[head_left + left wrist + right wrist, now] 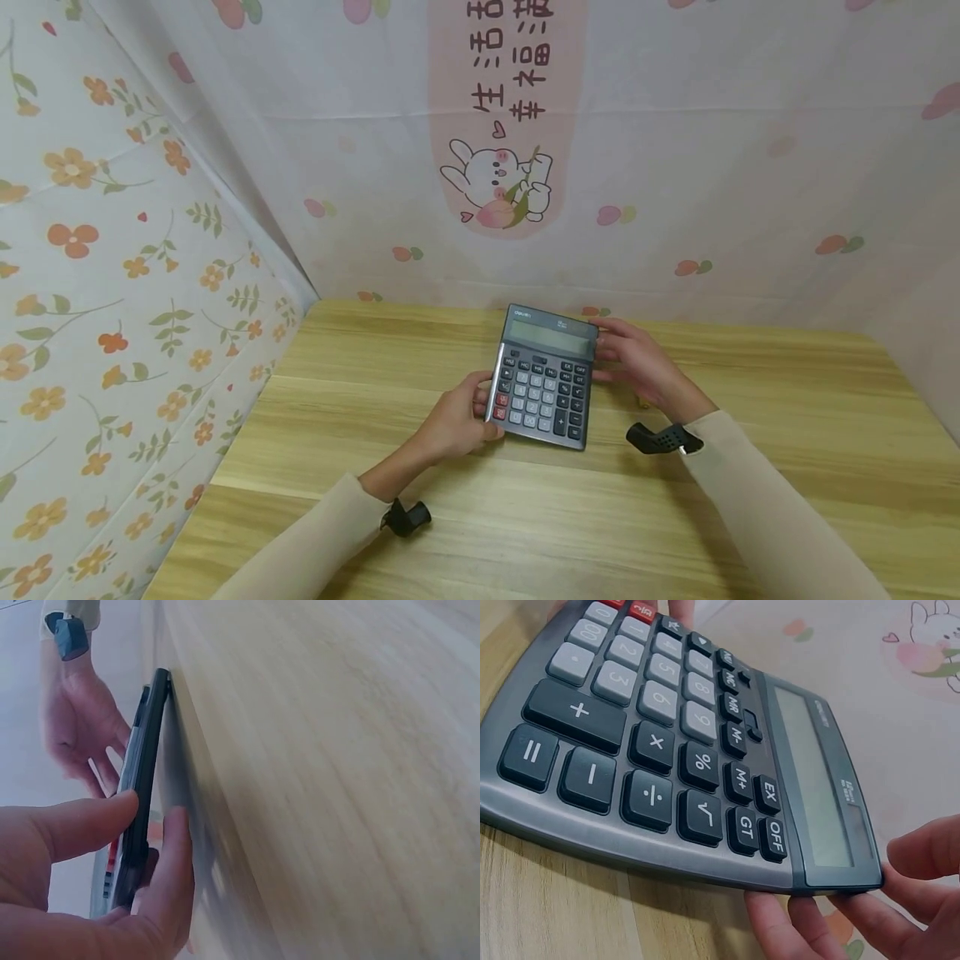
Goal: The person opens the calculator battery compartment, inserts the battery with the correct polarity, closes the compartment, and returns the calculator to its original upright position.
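A grey desk calculator [542, 375] with white, black and two red keys is held face up over the wooden table, its blank screen at the far end. My left hand [456, 417] pinches its near left edge, with the thumb [94, 821] on the key side and the fingers underneath. At the far right edge, beside the screen, is my right hand [637, 358]. In the right wrist view, its fingertips [776, 922] touch the calculator's edge from below, while the thumb [926, 847] stands off the corner, not over the face.
The wood-grain table [360, 433] ends at a white printed cloth [360, 167] with a rabbit drawing. A flowered cloth [112, 292] hangs along the left side. Something small and yellow [643, 403] shows under my right wrist. Black camera mounts [408, 518] sit on both wrists.
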`<control>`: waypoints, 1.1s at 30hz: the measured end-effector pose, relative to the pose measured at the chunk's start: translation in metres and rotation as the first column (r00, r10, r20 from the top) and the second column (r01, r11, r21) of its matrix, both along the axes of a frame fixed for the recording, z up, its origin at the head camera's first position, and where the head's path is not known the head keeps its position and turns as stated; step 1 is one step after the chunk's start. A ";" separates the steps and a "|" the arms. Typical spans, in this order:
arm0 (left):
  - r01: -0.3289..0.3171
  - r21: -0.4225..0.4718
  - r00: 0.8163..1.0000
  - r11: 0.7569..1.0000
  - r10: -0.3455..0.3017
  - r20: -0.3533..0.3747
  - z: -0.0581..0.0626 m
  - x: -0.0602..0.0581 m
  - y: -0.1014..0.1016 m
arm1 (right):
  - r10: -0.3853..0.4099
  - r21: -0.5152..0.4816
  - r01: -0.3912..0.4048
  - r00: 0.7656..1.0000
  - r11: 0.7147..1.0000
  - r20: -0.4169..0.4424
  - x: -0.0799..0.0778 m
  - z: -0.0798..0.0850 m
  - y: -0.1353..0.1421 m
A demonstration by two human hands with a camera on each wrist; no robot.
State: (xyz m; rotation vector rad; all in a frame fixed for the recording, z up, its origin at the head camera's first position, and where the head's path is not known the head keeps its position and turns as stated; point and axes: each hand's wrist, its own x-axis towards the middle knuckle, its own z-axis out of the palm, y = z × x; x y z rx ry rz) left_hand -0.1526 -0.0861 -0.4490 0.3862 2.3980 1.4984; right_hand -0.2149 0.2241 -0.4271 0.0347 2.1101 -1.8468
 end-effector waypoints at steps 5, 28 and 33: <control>-0.019 0.143 0.998 0.989 0.011 0.056 -0.002 -0.001 0.000 | -0.022 -0.036 0.022 1.000 0.999 -0.003 0.000 -0.001 -0.001; -0.115 0.241 0.988 0.964 0.086 0.128 0.011 -0.002 0.004 | -0.083 -0.152 0.073 0.995 0.986 -0.058 0.005 0.005 -0.004; -0.107 0.252 0.991 0.962 0.082 0.109 0.012 -0.001 0.005 | -0.099 -0.156 0.089 0.993 0.984 -0.062 0.005 0.007 -0.004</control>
